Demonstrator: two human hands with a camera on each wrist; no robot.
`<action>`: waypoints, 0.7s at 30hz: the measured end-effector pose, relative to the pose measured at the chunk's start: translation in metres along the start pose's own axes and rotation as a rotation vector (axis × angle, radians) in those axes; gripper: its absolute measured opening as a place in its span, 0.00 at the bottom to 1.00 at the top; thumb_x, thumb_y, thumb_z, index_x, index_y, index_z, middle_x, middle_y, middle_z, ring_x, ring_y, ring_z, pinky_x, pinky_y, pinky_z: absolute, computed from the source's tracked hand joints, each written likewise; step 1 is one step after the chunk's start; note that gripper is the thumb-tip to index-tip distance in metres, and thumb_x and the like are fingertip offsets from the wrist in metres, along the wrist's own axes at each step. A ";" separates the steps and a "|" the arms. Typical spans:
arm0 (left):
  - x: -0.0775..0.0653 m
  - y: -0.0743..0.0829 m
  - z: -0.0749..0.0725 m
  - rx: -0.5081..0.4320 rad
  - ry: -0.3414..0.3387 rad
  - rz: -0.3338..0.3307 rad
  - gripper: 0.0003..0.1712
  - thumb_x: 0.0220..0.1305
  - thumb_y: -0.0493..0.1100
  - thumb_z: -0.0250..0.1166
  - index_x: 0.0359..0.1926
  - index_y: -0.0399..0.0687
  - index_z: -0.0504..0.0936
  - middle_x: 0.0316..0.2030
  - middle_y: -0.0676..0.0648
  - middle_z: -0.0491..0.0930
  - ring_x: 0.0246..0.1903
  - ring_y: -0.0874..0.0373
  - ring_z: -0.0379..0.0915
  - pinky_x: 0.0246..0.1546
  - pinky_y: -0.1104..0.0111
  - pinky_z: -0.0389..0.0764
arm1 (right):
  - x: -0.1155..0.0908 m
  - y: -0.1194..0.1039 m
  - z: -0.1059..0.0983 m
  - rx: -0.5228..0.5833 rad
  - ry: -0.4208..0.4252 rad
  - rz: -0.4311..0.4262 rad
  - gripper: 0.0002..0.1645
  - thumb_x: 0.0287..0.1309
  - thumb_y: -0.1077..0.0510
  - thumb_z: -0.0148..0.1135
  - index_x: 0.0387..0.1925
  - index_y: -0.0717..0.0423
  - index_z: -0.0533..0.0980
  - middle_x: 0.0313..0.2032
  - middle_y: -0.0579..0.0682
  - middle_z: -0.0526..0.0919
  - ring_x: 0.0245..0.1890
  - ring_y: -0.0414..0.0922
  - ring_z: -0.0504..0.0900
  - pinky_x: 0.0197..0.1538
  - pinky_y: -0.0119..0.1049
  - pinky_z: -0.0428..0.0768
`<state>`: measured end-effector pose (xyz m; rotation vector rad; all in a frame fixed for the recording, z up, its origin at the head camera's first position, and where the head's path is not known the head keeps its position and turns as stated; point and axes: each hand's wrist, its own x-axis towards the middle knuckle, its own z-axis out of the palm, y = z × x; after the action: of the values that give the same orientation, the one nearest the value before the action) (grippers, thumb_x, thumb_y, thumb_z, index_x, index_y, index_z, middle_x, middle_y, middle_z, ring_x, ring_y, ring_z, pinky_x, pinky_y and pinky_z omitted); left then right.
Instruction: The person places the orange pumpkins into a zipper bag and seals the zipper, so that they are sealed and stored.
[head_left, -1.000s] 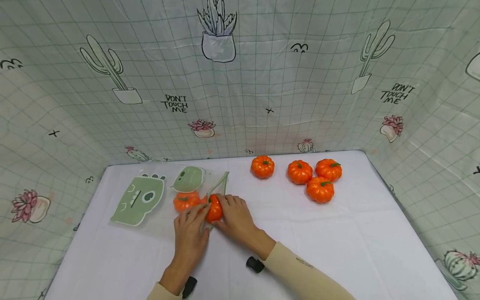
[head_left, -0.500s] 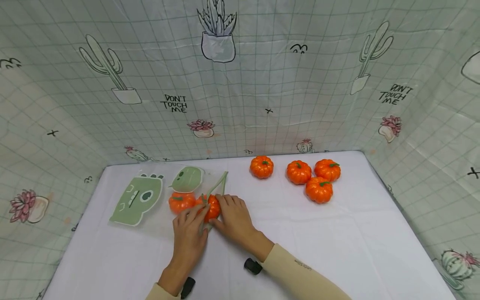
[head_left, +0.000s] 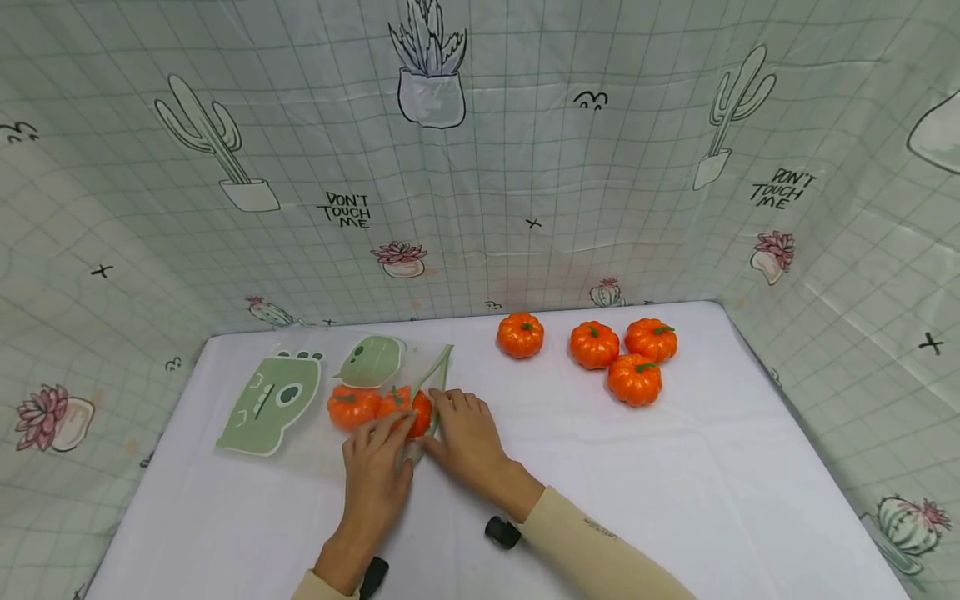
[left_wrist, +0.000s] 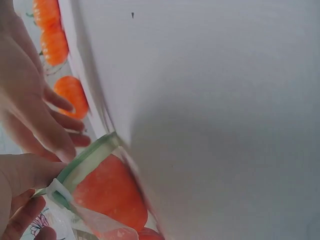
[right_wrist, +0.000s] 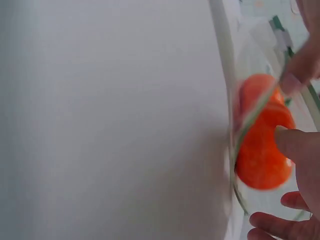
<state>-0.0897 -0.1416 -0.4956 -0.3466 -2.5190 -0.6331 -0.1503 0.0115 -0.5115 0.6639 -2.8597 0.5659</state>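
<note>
A clear zip bag (head_left: 273,408) with green cartoon prints and a green-edged mouth lies on the left of the table. Two small orange pumpkins, one at the left (head_left: 351,408) and one beside it (head_left: 394,402), show through the plastic. A third pumpkin (head_left: 422,416) sits at the mouth, partly hidden by fingers. My left hand (head_left: 377,467) pinches the bag's rim (left_wrist: 82,160) between thumb and fingers. My right hand (head_left: 472,437) is at the mouth, its thumb (right_wrist: 290,142) against the pumpkin there and its fingers spread loosely.
Several more pumpkins lie at the back: a single one (head_left: 521,335) and a cluster (head_left: 634,380) farther right. A printed cloth (head_left: 525,150) hangs behind and beside the white table (head_left: 637,483). Each wrist carries a black camera (head_left: 502,532).
The pumpkin at the mouth has moved left, deeper into the bag, and those inside have shifted left with it. My right fingers no longer wrap it; my left hand has hardly moved.
</note>
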 end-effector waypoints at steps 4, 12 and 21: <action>0.000 0.001 -0.001 0.003 -0.016 -0.010 0.39 0.37 0.21 0.81 0.57 0.35 0.87 0.55 0.41 0.84 0.52 0.42 0.72 0.50 0.46 0.68 | -0.006 0.013 -0.014 0.021 0.027 0.014 0.43 0.62 0.41 0.75 0.70 0.58 0.72 0.58 0.56 0.81 0.59 0.55 0.79 0.64 0.51 0.77; 0.001 0.002 -0.001 -0.007 -0.014 -0.014 0.39 0.37 0.19 0.80 0.57 0.35 0.86 0.55 0.41 0.83 0.52 0.41 0.71 0.51 0.46 0.67 | -0.005 0.045 -0.040 0.107 0.085 0.080 0.42 0.63 0.45 0.75 0.69 0.62 0.72 0.59 0.60 0.80 0.59 0.58 0.78 0.65 0.54 0.75; 0.000 0.002 -0.001 -0.014 -0.022 -0.029 0.38 0.38 0.19 0.79 0.57 0.35 0.86 0.55 0.41 0.84 0.52 0.41 0.72 0.52 0.45 0.67 | 0.002 0.086 -0.053 0.110 0.140 0.191 0.42 0.62 0.47 0.77 0.68 0.66 0.71 0.59 0.64 0.77 0.57 0.62 0.76 0.63 0.57 0.75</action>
<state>-0.0888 -0.1399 -0.4937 -0.3242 -2.5456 -0.6619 -0.1877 0.1029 -0.4900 0.3515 -2.7928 0.7694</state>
